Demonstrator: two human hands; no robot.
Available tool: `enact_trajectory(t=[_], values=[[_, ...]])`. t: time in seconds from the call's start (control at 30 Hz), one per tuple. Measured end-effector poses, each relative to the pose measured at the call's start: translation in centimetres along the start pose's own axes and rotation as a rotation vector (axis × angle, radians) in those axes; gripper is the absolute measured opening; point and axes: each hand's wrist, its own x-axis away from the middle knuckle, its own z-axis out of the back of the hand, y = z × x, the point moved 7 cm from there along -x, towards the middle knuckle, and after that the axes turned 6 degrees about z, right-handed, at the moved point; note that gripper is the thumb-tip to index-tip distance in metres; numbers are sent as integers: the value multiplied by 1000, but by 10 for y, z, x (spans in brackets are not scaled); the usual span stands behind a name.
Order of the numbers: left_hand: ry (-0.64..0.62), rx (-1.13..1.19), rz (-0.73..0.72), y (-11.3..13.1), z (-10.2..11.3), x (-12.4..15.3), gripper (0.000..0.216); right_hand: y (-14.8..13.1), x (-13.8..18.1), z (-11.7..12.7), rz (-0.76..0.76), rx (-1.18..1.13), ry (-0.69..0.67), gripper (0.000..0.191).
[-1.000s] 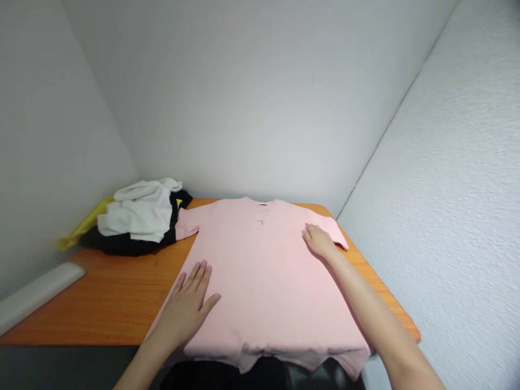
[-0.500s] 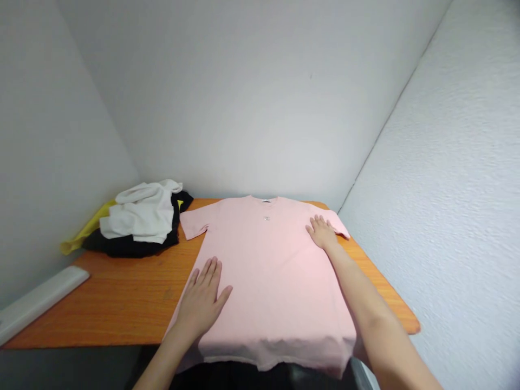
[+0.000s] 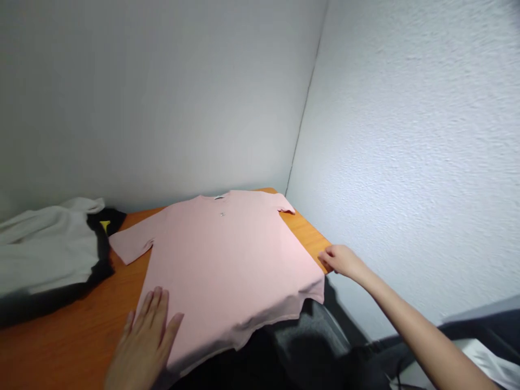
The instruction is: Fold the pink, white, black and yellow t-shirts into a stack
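A pink T-shirt (image 3: pixel 219 254) lies spread flat, front up, on an orange wooden table (image 3: pixel 73 336). Its hem hangs a little over the near edge. My left hand (image 3: pixel 144 341) lies flat with fingers stretched out on the shirt's lower left corner, partly on the table. My right hand (image 3: pixel 340 260) is at the shirt's lower right corner by the table's right edge, fingers curled; whether it pinches the cloth is not clear.
A pile of clothes sits at the left of the table: a white garment (image 3: pixel 44 249) on top of a black one (image 3: pixel 97 260) with a yellow mark. White walls close in behind and on the right. Dark floor shows below the table's near edge.
The view has swung to the right. My right hand has moved from the shirt's right sleeve down to its lower right corner. My left hand has slid toward the lower left corner.
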Motion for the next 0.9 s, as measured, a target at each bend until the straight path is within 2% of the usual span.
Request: enact_trajectory(t=[0.07, 0.1, 0.17, 0.23, 0.33, 0.43, 0.53, 0.6, 0.67, 0.7, 0.73, 0.8, 0.83, 0.9], values=[[9, 2, -45, 2, 2, 1, 64, 12, 26, -30, -36, -155, -157, 38], [8, -3, -56, 3, 2, 1, 64, 12, 36, -42, -24, -228, -173, 36], [5, -23, -55, 5, 3, 0, 65, 6, 49, -58, 44, -367, -84, 35], [2, -45, -56, 6, 2, 1, 65, 2, 56, -65, 105, -515, 41, 39], [-9, -67, -42, 5, -1, 4, 65, 13, 64, -69, 74, -702, 123, 42], [-16, -63, 32, 2, -3, 3, 68, 30, 71, -70, -20, -856, 102, 45], [45, 0, 151, 10, 8, -2, 69, 28, 79, -69, -86, -967, 52, 49], [42, 186, 154, 37, 20, -7, 65, 10, 83, -62, -74, -1017, 44, 49], [-69, 525, 72, 86, 31, -12, 55, -21, 86, -49, -8, -1088, 25, 45], [-172, 727, 34, 116, 33, -14, 47, -39, 86, -43, 37, -1126, 8, 42], [-334, 914, -18, 149, 30, -14, 41, -58, 85, -36, 87, -1155, -13, 40], [-562, 1249, -41, 207, 23, -17, 49, -96, 83, -25, 199, -1162, -43, 37], [-641, 1393, -16, 228, 16, -20, 51, -113, 81, -20, 256, -1127, -45, 37], [-704, 1576, 86, 254, -3, -30, 55, -143, 76, -15, 371, -1015, -33, 35]])
